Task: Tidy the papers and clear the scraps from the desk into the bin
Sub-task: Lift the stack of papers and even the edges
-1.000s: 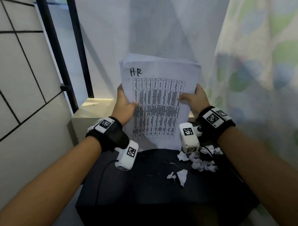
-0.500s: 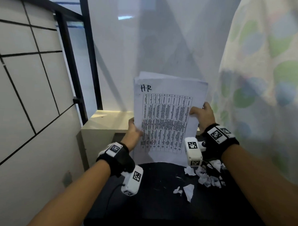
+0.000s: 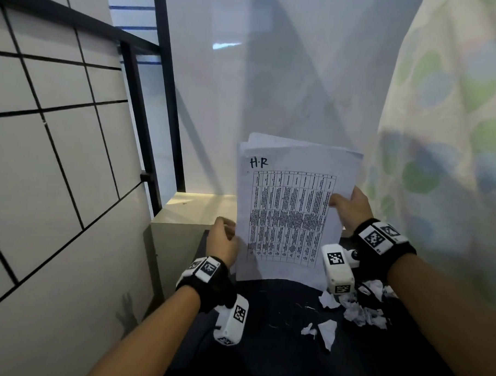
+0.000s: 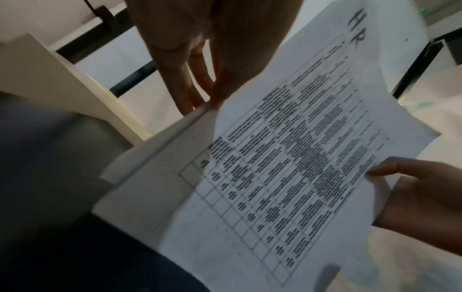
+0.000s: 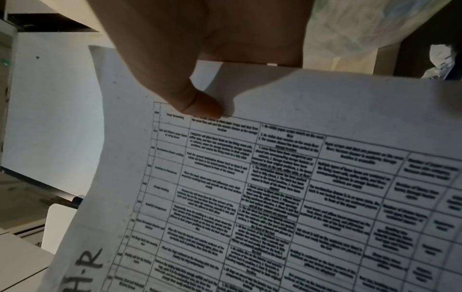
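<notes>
- Head view: the stack of papers [image 3: 291, 218] stands upright on the black desk [image 3: 276, 354], bottom edge touching it.
- Right hand [image 3: 351, 209] pinches the stack's 3 o'clock edge, thumb on the front.
- Left hand [image 3: 223, 240] rests straight fingers against its 9 o'clock edge.
- Crumpled scraps [image 3: 358, 309] lie at 5 o'clock of the stack.

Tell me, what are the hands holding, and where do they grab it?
A stack of papers, upright on the desk. The right hand pinches its right edge; the left hand touches its left edge.
</notes>
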